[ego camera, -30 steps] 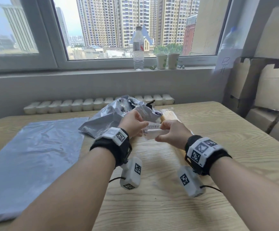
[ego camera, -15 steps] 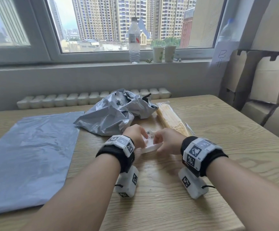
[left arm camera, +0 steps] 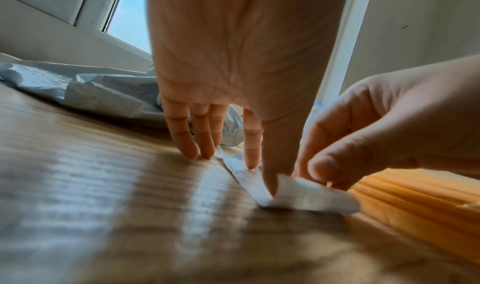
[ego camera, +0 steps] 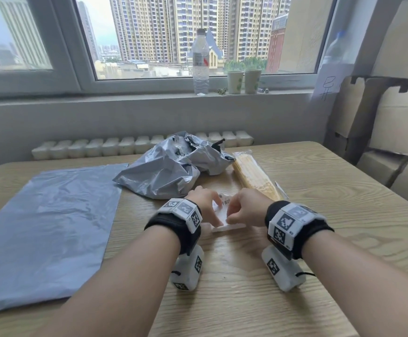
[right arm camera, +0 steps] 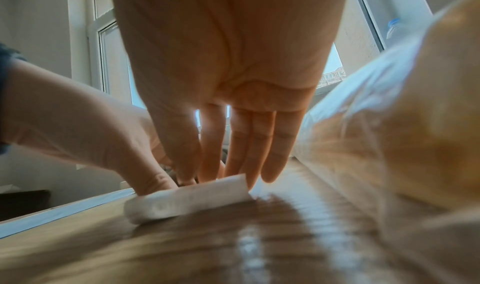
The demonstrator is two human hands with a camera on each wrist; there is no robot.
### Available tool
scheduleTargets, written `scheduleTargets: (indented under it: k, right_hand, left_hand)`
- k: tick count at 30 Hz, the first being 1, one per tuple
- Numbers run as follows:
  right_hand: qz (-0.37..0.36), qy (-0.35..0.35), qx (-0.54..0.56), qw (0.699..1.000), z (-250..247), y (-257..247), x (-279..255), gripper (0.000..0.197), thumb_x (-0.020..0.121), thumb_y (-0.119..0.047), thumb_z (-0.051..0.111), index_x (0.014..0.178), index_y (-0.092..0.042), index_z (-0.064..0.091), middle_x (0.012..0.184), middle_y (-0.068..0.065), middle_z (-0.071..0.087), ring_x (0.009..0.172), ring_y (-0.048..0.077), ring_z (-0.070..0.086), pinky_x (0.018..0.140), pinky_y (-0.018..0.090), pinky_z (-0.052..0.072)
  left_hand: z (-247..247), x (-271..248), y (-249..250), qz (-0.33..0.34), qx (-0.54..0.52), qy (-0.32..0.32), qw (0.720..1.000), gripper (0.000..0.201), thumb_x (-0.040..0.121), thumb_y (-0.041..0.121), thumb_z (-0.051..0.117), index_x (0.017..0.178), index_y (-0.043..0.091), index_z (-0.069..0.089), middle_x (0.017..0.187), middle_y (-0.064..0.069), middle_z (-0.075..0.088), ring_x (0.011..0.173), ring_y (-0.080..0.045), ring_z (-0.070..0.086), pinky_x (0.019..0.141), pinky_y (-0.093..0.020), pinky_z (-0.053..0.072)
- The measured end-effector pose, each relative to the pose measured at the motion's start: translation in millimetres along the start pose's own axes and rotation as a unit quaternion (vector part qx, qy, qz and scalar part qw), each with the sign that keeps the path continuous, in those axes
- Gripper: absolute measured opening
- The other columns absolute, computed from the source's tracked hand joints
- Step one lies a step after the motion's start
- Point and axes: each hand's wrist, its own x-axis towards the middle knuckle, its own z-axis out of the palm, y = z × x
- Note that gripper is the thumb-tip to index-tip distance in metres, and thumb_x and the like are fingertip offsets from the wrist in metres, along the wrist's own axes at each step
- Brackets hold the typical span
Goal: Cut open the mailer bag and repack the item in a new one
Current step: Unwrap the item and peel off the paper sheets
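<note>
Left to right on the bench (ego camera: pixel 319 215): one flat grey mailer bag (ego camera: pixel 42 227); one crumpled, opened mailer bag (ego camera: pixel 169 173); one white paper slip (ego camera: pixel 225 215); one clear-wrapped yellow item (ego camera: pixel 254 176), lying just right of the opened bag. Left hand (ego camera: pixel 204 203): fingers straight, tips pressing the slip flat. Right hand (ego camera: pixel 244 207): thumb and fingers pinching the slip's folded edge. On the sill: one water bottle (ego camera: pixel 201 64), two paper cups (ego camera: pixel 244 81). Slip mostly hidden under both hands; print unreadable. Wrist views blurred.
</note>
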Motion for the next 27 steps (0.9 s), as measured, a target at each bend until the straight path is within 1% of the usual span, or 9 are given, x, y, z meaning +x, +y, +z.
scheduleTargets:
  k: [6,9,13,16,18,20,23,25,27]
  right_hand:
    - [-0.023,0.054,-0.012,0.998,-9,-10,5,0.021,0.091,-0.025,0.058,0.099,-0.016,0.074,0.097,-0.001,0.072,0.088,0.014,0.063,0.083,0.028,0.05]
    - [-0.042,0.083,-0.009,0.996,-11,-26,11,0.019,0.091,-0.023,0.057,0.098,-0.017,0.074,0.099,-0.003,0.071,0.092,0.014,0.062,0.087,0.031,0.05]
    - [-0.076,0.11,0.0,0.991,-6,-58,23,0.017,0.09,-0.023,0.058,0.094,-0.019,0.074,0.101,-0.003,0.07,0.095,0.014,0.063,0.089,0.031,0.05]
    - [-0.102,0.091,0.021,0.99,7,-91,31,0.016,0.09,-0.021,0.059,0.096,-0.016,0.074,0.101,-0.003,0.069,0.091,0.013,0.062,0.085,0.026,0.049]
    - [-0.117,0.064,0.025,0.991,20,-113,37,0.017,0.09,-0.019,0.058,0.096,-0.015,0.074,0.102,-0.001,0.071,0.092,0.014,0.063,0.087,0.027,0.05]
    - [-0.129,0.027,0.008,0.991,34,-133,41,0.02,0.092,-0.017,0.055,0.098,-0.016,0.074,0.105,-0.001,0.071,0.094,0.015,0.062,0.088,0.025,0.048]
    - [-0.143,-0.013,-0.017,0.989,57,-157,47,0.025,0.093,-0.013,0.051,0.102,-0.019,0.073,0.109,-0.002,0.07,0.102,0.015,0.063,0.095,0.026,0.047]
    - [-0.148,-0.035,-0.032,0.988,70,-168,50,0.027,0.091,-0.01,0.05,0.105,-0.02,0.072,0.111,-0.004,0.069,0.1,0.013,0.062,0.091,0.022,0.046]
    - [-0.146,-0.047,-0.038,0.987,77,-177,53,0.028,0.09,-0.01,0.051,0.107,-0.02,0.071,0.111,-0.004,0.068,0.099,0.012,0.062,0.084,0.018,0.044]
  left_hand:
    - [-20,-12,-7,0.032,-0.036,0.06,0.997,0.035,0.075,0.029,0.078,0.108,0.023,0.071,0.114,0.002,0.063,0.102,-0.014,0.059,0.086,-0.024,0.047]
    - [-33,-24,-19,0.012,-0.072,0.104,0.992,0.016,0.078,0.024,0.074,0.093,0.025,0.073,0.103,0.005,0.069,0.092,-0.011,0.064,0.084,-0.027,0.054]
    - [-52,-47,-48,-0.026,-0.08,0.14,0.987,0.007,0.08,0.018,0.069,0.083,0.023,0.073,0.095,0.007,0.068,0.092,-0.012,0.065,0.082,-0.027,0.055]
    - [-63,-64,-85,-0.084,-0.075,0.15,0.982,0.007,0.08,0.019,0.068,0.078,0.025,0.072,0.095,0.006,0.07,0.09,-0.013,0.066,0.084,-0.031,0.056]
    - [-67,-74,-113,-0.133,-0.057,0.151,0.978,0.008,0.08,0.021,0.066,0.083,0.022,0.073,0.095,0.002,0.072,0.092,-0.017,0.067,0.085,-0.032,0.056]
    - [-66,-84,-139,-0.175,-0.029,0.12,0.977,0.02,0.081,0.027,0.067,0.098,0.017,0.073,0.104,-0.001,0.07,0.099,-0.02,0.065,0.088,-0.033,0.054]
    - [-50,-99,-169,-0.245,0.026,0.042,0.968,0.07,0.07,0.056,0.072,0.125,0.016,0.054,0.126,-0.005,0.058,0.116,-0.026,0.055,0.097,-0.036,0.048]
    - [-42,-106,-181,-0.262,0.063,0.008,0.963,0.088,0.062,0.069,0.069,0.13,0.017,0.047,0.133,-0.007,0.051,0.121,-0.029,0.05,0.099,-0.038,0.045]
    - [-42,-109,-189,-0.252,0.062,-0.009,0.966,0.093,0.061,0.07,0.07,0.133,0.016,0.045,0.136,-0.007,0.049,0.123,-0.028,0.049,0.1,-0.038,0.044]
